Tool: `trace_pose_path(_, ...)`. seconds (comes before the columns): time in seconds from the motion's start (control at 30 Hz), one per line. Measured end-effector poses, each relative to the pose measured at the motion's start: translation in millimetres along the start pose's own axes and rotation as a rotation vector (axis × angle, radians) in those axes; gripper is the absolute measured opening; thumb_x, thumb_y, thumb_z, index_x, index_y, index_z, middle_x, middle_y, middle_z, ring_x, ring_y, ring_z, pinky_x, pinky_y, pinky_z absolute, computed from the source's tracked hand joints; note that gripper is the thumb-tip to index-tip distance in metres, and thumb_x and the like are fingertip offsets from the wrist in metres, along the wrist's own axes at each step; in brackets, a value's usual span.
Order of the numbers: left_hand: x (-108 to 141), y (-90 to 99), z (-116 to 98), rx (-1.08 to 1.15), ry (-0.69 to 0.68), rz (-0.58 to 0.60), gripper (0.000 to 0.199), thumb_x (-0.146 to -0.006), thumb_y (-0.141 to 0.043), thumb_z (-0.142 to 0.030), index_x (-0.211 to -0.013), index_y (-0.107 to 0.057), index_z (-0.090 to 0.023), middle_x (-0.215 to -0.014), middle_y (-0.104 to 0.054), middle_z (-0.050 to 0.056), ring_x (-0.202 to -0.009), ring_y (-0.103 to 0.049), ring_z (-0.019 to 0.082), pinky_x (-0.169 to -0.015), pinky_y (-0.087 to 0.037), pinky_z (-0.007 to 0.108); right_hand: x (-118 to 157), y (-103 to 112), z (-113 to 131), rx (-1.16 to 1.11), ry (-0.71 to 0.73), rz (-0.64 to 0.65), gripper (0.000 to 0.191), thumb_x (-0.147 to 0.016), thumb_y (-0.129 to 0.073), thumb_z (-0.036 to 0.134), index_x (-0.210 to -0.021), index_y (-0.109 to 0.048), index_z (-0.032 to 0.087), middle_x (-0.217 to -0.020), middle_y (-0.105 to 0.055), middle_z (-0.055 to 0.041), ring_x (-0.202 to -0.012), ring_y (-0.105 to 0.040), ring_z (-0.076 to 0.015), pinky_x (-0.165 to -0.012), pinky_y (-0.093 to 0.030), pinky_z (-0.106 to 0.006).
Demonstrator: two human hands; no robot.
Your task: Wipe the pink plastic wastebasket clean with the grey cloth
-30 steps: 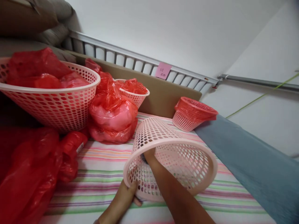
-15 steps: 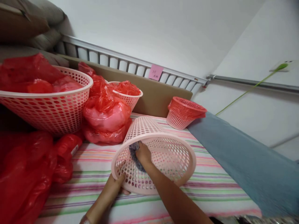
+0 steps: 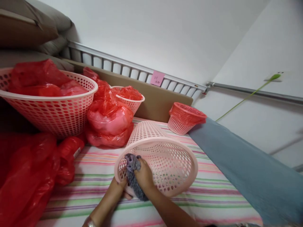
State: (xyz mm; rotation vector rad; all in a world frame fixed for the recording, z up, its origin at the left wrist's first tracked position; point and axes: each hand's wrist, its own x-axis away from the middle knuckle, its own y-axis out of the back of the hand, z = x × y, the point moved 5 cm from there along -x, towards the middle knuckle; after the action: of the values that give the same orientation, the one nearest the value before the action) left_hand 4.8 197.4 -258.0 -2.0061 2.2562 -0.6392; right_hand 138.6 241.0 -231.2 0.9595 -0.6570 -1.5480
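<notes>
A pink perforated plastic basket [image 3: 175, 143] lies on its side on the striped cloth, its wide mouth facing me. My left hand [image 3: 120, 187] grips the rim at the lower left, thumb on the inner side and some fingers underneath. In my right hand [image 3: 143, 177] is a bunched grey-blue cloth [image 3: 133, 176], pressed against the inside wall near the lower left rim. Part of the cloth hangs over that rim. The right fingertips are hidden in the cloth.
Left stands a large pink basket [image 3: 54, 110] with red plastic bags; more red bags [image 3: 33, 176] lie below it. Behind are a bulging red bag [image 3: 110, 119], a small basket [image 3: 134, 104] and a red-lined basket [image 3: 181, 126]. A striped cloth [image 3: 94, 179] covers the surface.
My right hand has drawn the cloth down and toward me, from deeper inside the basket to its lower left rim. My left hand keeps its hold. The camera view has shifted slightly.
</notes>
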Motion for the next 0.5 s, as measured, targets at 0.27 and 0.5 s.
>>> trace_pose_path(0.27,-4,-7.5,16,-0.059,0.103,0.035,0.068,-0.086,-0.050,-0.026,-0.146,-0.020,-0.015,-0.112,-0.067,0.017,-0.043,-0.065,0.011,-0.037,-0.053,0.020,-97,-19,-12,0.108,-0.106,-0.057,0.035,-0.086,-0.038,0.023,-0.115,-0.058,0.018,-0.116,-0.063,-0.0104,-0.106,-0.057,-0.0224,-0.087,-0.041,-0.031)
trace_pose_path(0.5,-1,-4.0,2,-0.066,0.146,-0.003,0.068,-0.082,-0.060,-0.031,-0.142,-0.032,-0.014,-0.107,-0.070,0.015,-0.055,-0.069,0.016,-0.043,-0.056,0.022,-130,-25,-27,0.179,-0.165,-0.022,0.038,-0.091,-0.034,0.028,-0.116,-0.060,0.013,-0.121,-0.061,-0.0148,-0.112,-0.054,-0.0273,-0.092,-0.038,-0.034)
